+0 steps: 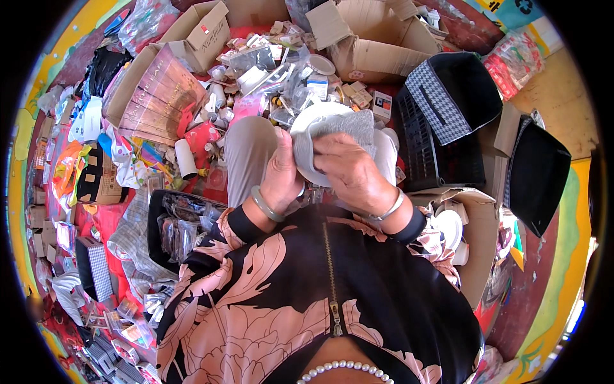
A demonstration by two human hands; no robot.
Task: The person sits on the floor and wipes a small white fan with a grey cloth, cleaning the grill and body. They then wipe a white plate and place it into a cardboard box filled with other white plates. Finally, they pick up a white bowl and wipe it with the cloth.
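Over my lap I hold a round white dish-like piece (pixel 318 110) between both hands. My left hand (pixel 281 168) grips its left side, with the thumb up along the edge and the fingers partly hidden behind it. A grey cloth (pixel 359 126) lies folded across the face of the white piece. My right hand (pixel 353 168) is closed on this cloth, its fingers curled and pressing it against the piece. The cloth hides much of the white surface, so its exact kind is hard to make out.
A heap of small boxes and packets (pixel 275 70) spreads ahead. Cardboard boxes (pixel 384 54) stand behind it. At right are a black crate (pixel 422 137), houndstooth fabric bins (pixel 441 96) and a carton (pixel 476 256) holding white round pieces. A black bin (pixel 157 233) with wrapped items stands left.
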